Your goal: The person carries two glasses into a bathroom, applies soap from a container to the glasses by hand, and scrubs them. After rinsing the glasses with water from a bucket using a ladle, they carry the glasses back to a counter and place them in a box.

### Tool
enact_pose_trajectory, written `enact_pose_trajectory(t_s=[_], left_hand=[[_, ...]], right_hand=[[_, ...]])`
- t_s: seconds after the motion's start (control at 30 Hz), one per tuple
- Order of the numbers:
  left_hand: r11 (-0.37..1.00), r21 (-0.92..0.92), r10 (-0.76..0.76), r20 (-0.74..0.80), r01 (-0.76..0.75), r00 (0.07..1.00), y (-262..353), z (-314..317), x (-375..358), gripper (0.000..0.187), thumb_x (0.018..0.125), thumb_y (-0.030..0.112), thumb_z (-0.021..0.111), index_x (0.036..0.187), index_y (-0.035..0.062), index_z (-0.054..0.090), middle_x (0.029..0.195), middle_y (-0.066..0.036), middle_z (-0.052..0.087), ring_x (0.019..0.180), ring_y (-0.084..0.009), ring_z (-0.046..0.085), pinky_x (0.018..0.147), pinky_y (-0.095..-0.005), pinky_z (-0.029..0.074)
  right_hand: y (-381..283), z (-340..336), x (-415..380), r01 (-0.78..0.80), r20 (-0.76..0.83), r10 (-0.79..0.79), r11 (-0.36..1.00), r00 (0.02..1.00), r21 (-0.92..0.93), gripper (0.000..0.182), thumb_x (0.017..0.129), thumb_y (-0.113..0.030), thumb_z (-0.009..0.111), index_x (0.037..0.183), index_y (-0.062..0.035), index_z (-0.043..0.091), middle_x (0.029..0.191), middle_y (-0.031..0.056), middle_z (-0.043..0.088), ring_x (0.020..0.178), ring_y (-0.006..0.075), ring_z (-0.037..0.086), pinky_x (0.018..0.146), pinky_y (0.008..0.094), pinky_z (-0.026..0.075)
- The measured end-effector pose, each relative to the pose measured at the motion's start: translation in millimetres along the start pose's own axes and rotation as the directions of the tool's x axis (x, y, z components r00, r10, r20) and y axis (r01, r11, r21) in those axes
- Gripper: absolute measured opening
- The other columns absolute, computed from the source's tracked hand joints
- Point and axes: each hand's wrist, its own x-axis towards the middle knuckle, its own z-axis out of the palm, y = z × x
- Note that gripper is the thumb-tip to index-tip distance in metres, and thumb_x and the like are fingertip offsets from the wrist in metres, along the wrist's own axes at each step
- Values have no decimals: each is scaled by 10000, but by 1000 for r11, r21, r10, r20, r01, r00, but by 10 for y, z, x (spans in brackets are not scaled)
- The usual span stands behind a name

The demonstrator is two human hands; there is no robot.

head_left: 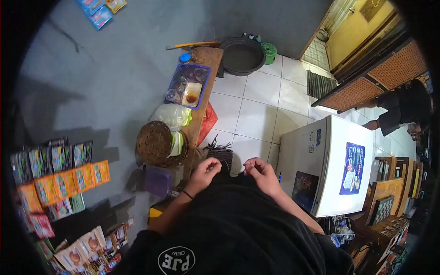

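"What does the head view show of the hands?"
"The left hand and right hand are held apart in front of a dark shirt, fingers loosely curled; I cannot tell whether thumbs meet fingertips."
"What is nearest them?"
"Near the left hand, a wooden bench has a round brown basket at its close end and a blue-rimmed tray farther along. Near the right stands a white fridge with stickers."
"Beyond?"
"White floor tiles and a black tub."
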Motion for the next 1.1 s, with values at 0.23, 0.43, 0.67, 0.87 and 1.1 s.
enact_pose_trajectory(t_s=[0.23, 0.43, 0.67, 0.87, 1.1], left_hand=[[999, 33, -2, 20, 1, 1000, 449, -129, 1009, 136, 940, 149, 566, 943, 15, 593, 832, 18, 580, 775, -52, 537, 710, -213, 431], [994, 105, 19, -198, 2, 980, 174, -115, 1866, 194, 942, 206, 563, 955, 16, 601, 816, -25, 616, 752, -100, 564, 698, -259, 453], [957, -285, -174, -428, 51, 887, 486, 85, 2716, 184, 934, 183, 568, 920, 4, 607, 778, -17, 599, 727, -89, 550, 679, -239, 436], [859, -504, -357, -456, 94, 815, 240, -298, 3531, 215, 943, 222, 570, 950, 14, 621, 777, -1, 590, 736, -86, 553, 661, -234, 456], [383, -921, -572, -294, -67, 766, -588, -1025, 4722, 303, 944, 326, 559, 1126, 83, 561, 961, -44, 567, 913, -161, 580, 774, -380, 538]], right_hand=[[-168, -414, 808, -17, -60, 17, 1000, 998, -8, 152, 955, -133, 533, 965, 9, 587, 810, 7, 602, 776, 81, 558, 761, 237, 453], [-631, -1040, 2038, -54, 113, 68, 990, 991, -127, 142, 955, -128, 537, 971, 6, 584, 837, 18, 609, 810, 85, 567, 773, 238, 459], [-1268, -1257, 3607, 56, 339, 112, 892, 934, -449, 205, 927, -157, 571, 995, 33, 608, 801, 76, 644, 761, 123, 612, 723, 272, 488], [-1192, -861, 4857, 41, 436, 214, 862, 874, -505, 239, 920, -180, 567, 1009, 38, 611, 823, 93, 654, 758, 142, 620, 712, 294, 497], [-585, -140, 6336, 75, 433, 334, 713, 837, -697, 307, 955, -243, 536, 1080, 31, 599, 895, 95, 652, 767, 150, 620, 712, 290, 498]])
